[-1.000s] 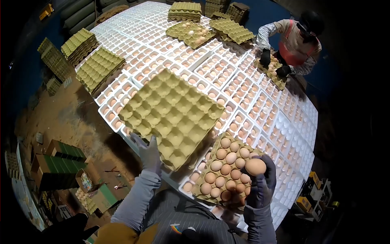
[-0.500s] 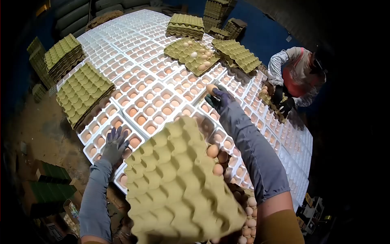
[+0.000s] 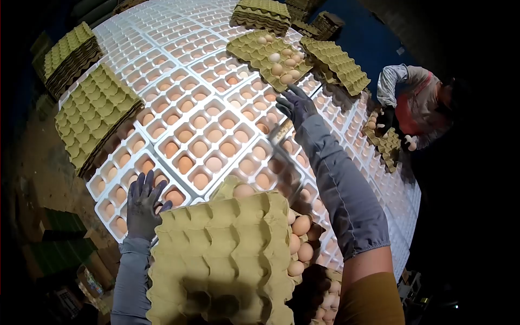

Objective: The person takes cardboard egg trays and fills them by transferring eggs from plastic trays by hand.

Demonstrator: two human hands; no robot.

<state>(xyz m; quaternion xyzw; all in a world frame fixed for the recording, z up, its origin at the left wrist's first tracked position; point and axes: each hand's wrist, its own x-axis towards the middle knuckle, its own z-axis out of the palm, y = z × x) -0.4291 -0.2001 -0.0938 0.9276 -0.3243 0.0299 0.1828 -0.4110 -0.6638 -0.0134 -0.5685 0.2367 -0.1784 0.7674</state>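
My left hand (image 3: 144, 207), in a dark glove, rests with fingers spread on a white foam egg tray (image 3: 199, 190) whose cells hold brown eggs. My right hand (image 3: 297, 105), also gloved, reaches forward with fingers apart and no egg visible in it. Its fingertips are just short of a pulp egg tray (image 3: 250, 53) carrying several loose eggs (image 3: 286, 79). Close to my body, a large pulp tray (image 3: 222, 233) sits above other eggs (image 3: 302, 225), which show along its right side. It hides part of the foam trays beneath.
Stacks of pulp trays (image 3: 97, 111) stand at the left edge, with another stack (image 3: 261, 13) at the far side. A tilted pile of pulp trays (image 3: 337, 65) lies right of the loose eggs. A co-worker (image 3: 414, 103) handles eggs on a pulp tray (image 3: 387, 146) at the right.
The egg has left my right hand, which moved forward and opened; another egg shows on the far pulp tray. The near pulp tray has turned and shifted toward me. The view has shifted.
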